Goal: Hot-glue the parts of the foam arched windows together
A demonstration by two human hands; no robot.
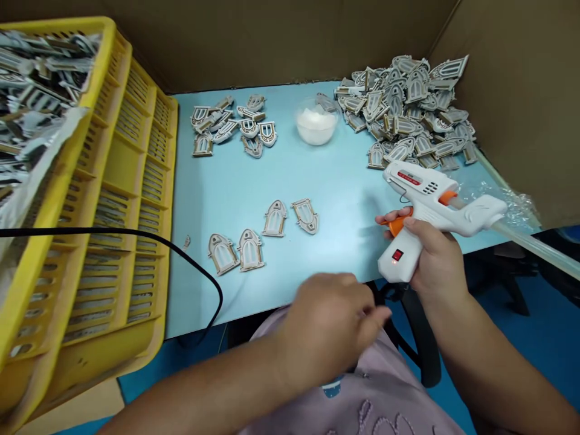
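Observation:
My right hand (437,260) is wrapped round the handle of a white hot glue gun (426,187) with an orange trigger, its nozzle pointing up and left. A long clear glue stick (539,244) runs out of the gun's back end, and a small red switch is lit on the handle. My left hand (333,320), blurred by motion, is closed in front of my body near the table's front edge. Whatever it holds, if anything, is hidden. Several small arched window-shaped pieces (251,249) lie apart on the light blue table (335,260).
A yellow crate (122,157) full of similar pieces stands left, with a black cable (136,232) across it. Further back are a small group of pieces (225,130), a clear bowl of white material (316,125) and a large heap (403,109). Cardboard walls (254,42) enclose the table.

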